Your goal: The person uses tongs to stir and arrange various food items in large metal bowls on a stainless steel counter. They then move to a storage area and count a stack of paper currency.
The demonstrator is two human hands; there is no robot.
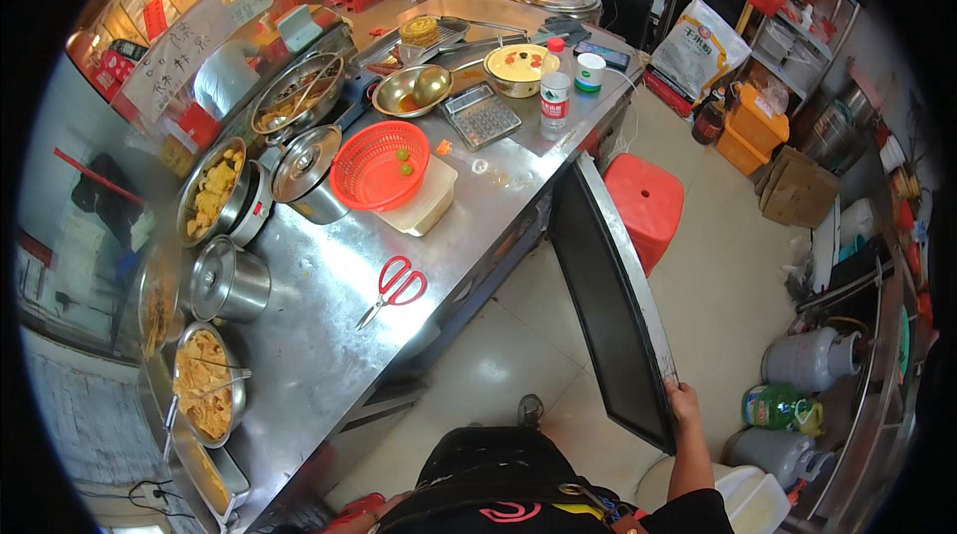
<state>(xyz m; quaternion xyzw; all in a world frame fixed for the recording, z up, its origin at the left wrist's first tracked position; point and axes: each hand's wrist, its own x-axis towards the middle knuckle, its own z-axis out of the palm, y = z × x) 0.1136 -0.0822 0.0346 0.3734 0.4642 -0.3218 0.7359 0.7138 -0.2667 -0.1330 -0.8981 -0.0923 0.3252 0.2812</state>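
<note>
My right hand grips the edge of a refrigerated counter's door, which stands swung out from the steel counter. My left hand is mostly hidden at the bottom edge, close to something red; its fingers do not show. Red-handled scissors lie on the counter. Beyond them a red plastic basket with two green round fruits rests partly on a pale lidded container. A calculator, a water bottle and a floral lidded pot stand farther back.
Bowls of food and lidded steel pots line the counter's left side. A red stool stands behind the door. Gas cylinders, a green bottle and orange boxes are on the right. People sit in the far background.
</note>
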